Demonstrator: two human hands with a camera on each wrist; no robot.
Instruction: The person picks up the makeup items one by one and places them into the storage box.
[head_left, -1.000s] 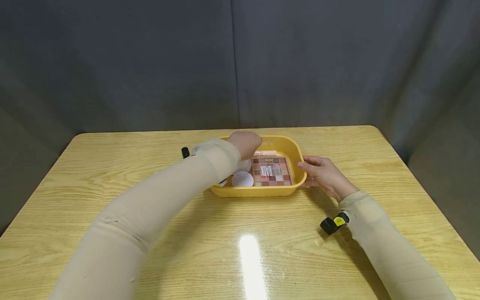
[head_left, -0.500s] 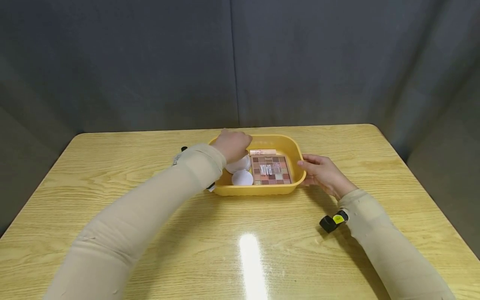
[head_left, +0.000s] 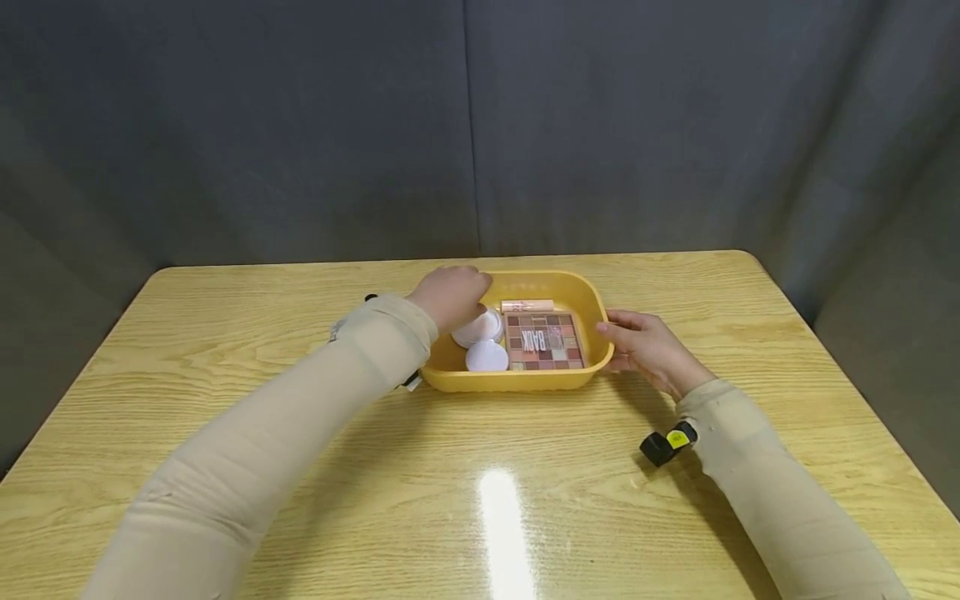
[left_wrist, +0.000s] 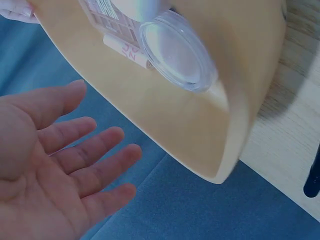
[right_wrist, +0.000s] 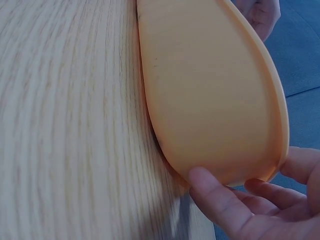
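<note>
A yellow plastic basin (head_left: 517,382) sits at the middle of the table. Inside it lie an eyeshadow palette (head_left: 543,342), a pale pink tube (head_left: 527,306), a clear-lidded round compact (head_left: 478,329) and a smaller white round compact (head_left: 487,357). My left hand (head_left: 450,296) hovers over the basin's left end; the left wrist view has its fingers spread and slightly bent, holding nothing. At the opposite end, my right hand (head_left: 648,346) grips the basin, thumb at the rim and fingers (right_wrist: 215,195) against the outer wall.
The wooden table (head_left: 360,500) reflects a bright strip of light near its front. A dark grey curtain (head_left: 300,125) hangs behind the table and at both sides. Black camera mounts (head_left: 667,442) stick out from the wrists.
My left hand has moved left from over the basin's middle, uncovering the compacts and the tube. My right hand has stayed at the basin's right end.
</note>
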